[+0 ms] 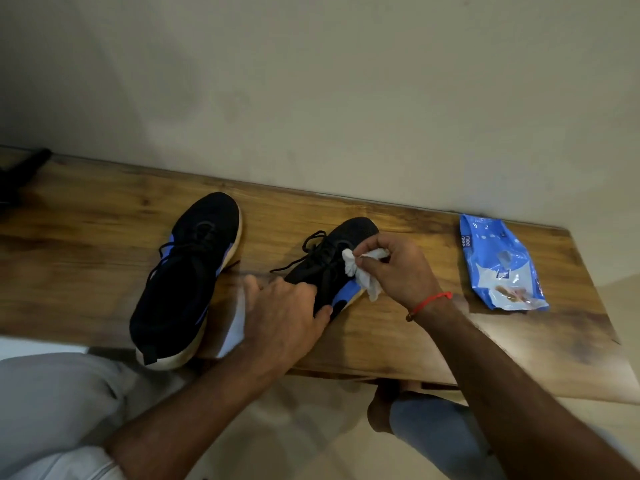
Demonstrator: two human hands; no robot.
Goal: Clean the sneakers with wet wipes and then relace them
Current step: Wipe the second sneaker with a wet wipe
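Note:
Two black sneakers with blue side panels and pale soles lie on a wooden table (398, 341). The left sneaker (187, 271) lies alone, laces loose, its heel over the table's front edge. My left hand (287, 310) grips the heel end of the right sneaker (349, 244), thumb curled on its side. My right hand (401, 268) pinches a crumpled white wet wipe (360, 275) against the right sneaker's upper, close to the laces. That sneaker's heel is hidden under my left hand.
A blue wet-wipes pack (502, 268) lies at the table's right end, near the wall (346, 98) that runs along the table's back edge. A dark object (20, 174) sits at the far left. My knees show below the front edge.

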